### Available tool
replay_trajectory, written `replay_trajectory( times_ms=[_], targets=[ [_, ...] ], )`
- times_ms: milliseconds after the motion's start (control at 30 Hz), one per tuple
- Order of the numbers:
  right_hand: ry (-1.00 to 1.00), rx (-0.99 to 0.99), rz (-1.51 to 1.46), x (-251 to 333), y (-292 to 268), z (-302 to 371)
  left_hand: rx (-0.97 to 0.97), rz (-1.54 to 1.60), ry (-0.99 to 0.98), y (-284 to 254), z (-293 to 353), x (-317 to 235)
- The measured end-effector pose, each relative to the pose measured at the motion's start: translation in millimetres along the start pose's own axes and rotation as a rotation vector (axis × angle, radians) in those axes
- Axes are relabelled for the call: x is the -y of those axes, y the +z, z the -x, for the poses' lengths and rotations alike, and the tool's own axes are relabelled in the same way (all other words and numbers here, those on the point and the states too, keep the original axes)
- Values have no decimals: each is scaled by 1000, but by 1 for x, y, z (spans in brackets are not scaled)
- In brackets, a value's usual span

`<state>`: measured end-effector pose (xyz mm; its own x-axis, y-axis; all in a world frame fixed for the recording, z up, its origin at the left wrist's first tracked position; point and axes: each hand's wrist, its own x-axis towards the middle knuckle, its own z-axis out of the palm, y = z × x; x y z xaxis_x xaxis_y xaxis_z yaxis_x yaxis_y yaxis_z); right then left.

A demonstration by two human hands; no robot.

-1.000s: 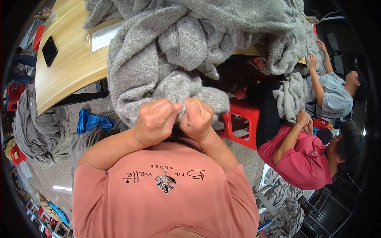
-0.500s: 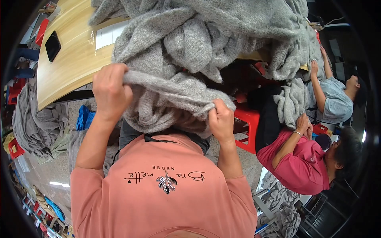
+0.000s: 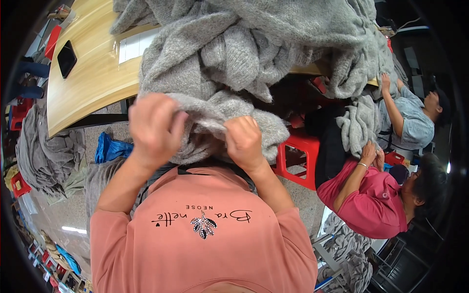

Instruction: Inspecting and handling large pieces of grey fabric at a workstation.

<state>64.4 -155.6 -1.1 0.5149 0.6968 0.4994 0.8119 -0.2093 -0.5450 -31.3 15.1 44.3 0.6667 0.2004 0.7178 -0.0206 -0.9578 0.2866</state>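
A grey knitted garment [image 3: 271, 131] lies bunched in my lap, just in front of the table edge. My left hand [image 3: 155, 128] is closed at its left end and somewhat blurred by motion. My right hand [image 3: 245, 139] pinches the same knit a short way to the right, fingers pressed together. Between the two hands the fabric is slack and folded. Right behind it, a large heap of grey knitwear [image 3: 293, 29] spills over the table's front edge, with a ribbed part rolled up in its middle.
A black phone [image 3: 67, 59] and white paper [image 3: 138, 45] lie on the wooden table [image 3: 93, 63]. A red stool [image 3: 298, 156] stands to my right. Beyond it sit two co-workers, one in a pink shirt [image 3: 361, 195], both handling grey knits. More grey knitwear [image 3: 49, 151] is piled at left.
My hands have come closer together, the left moving right and down, the right moving left. The stretched edge of the garment between them has gone slack.
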Motion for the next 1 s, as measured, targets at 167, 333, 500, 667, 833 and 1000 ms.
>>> replay_trajectory(
  times_ms=[167, 333, 500, 667, 833, 1000],
  targets=[
    [559, 222, -898, 8, -24, 4, 353, 431, -17, 20, 5, -29],
    [286, 135, -597, 9, -29, -3, 697, 887, -549, 25, 8, -30],
    [47, 56, -378, 4, -20, 3, 987, 1339, -1138, 27, 7, -37],
    [-5, -309, 26, -10, -41, 29, 523, 1260, -1000, 32, -2, -16],
    [-28, -164, 250, -9, -18, 67, 510, 1208, -1086, 35, -7, -9],
    [16, -182, 240, -37, -1, 73, 497, 1423, -1322, 31, -10, -9]
  ],
)
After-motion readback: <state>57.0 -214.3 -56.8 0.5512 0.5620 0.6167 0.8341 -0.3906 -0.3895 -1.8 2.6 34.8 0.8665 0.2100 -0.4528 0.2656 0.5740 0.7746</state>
